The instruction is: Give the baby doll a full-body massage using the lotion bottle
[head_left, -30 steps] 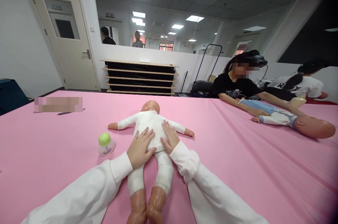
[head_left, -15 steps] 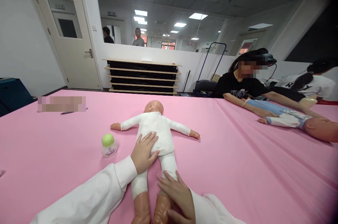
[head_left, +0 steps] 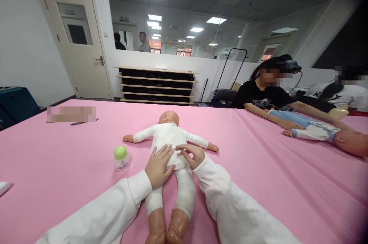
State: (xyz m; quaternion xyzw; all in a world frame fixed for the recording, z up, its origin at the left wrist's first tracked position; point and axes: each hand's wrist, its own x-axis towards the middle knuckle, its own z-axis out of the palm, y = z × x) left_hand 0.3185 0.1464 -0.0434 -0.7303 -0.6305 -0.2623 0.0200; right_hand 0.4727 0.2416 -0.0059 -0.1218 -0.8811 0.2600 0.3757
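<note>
A baby doll (head_left: 169, 136) in a white fabric body lies on its back, with its head away from me, arms spread and bare brown feet towards me. My left hand (head_left: 159, 165) rests flat on the left side of its belly, fingers stretched out. Over the right side of the belly is my right hand (head_left: 191, 155); its fingers are bent and point left, close to the left fingertips, and nothing shows between them. To the left of the doll stands a small clear jar (head_left: 122, 159) with a green lid.
A pink cloth (head_left: 244, 182) covers the table. On the right, a person (head_left: 267, 90) leans over another doll (head_left: 313, 125) in blue and white. A pen (head_left: 77, 123) lies at far left, and a white object (head_left: 4, 187) at the left edge.
My right hand has moved up from the doll's right-side leg to its belly. My left hand has stayed on the belly. The view has shifted slightly, bringing the white object into sight.
</note>
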